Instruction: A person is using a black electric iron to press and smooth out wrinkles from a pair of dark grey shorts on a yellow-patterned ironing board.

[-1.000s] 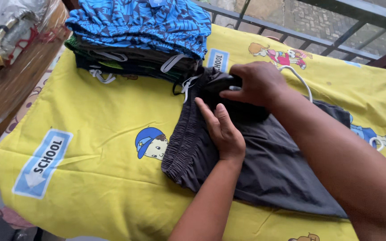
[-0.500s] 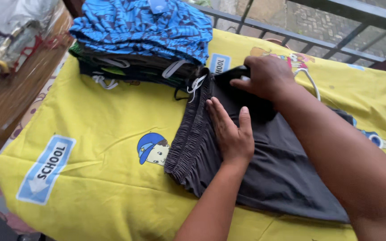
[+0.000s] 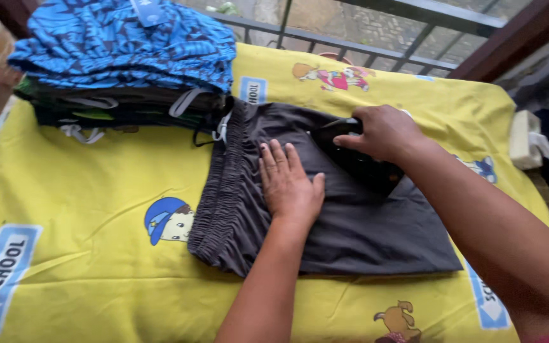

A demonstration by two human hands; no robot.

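**Two hands on dark grey shorts with an iron**

A big yellow sheet (image 3: 96, 178) with cartoon pictures covers the whole table. There is a child in a blue cap drawn on it, and blue signs with arrows.

At the back left sits a tall pile of folded clothes (image 3: 122, 70). The top ones are bright blue with a pattern. Darker ones lie under them, and white strings hang out of the pile.

In the middle of the sheet lie the dark grey shorts (image 3: 363, 235). They are spread flat. The stretchy waistband is on the left side, and its top end is just beside the pile.

The left hand (image 3: 290, 184) is open and flat. Its fingers are spread and it presses down on the shorts near the waistband.

The right hand (image 3: 382, 133) is closed around the handle of a black iron (image 3: 366, 168). The iron rests on the upper part of the shorts, just beside the left hand.

At the far right edge is a white plug box (image 3: 523, 140) with a white cord.
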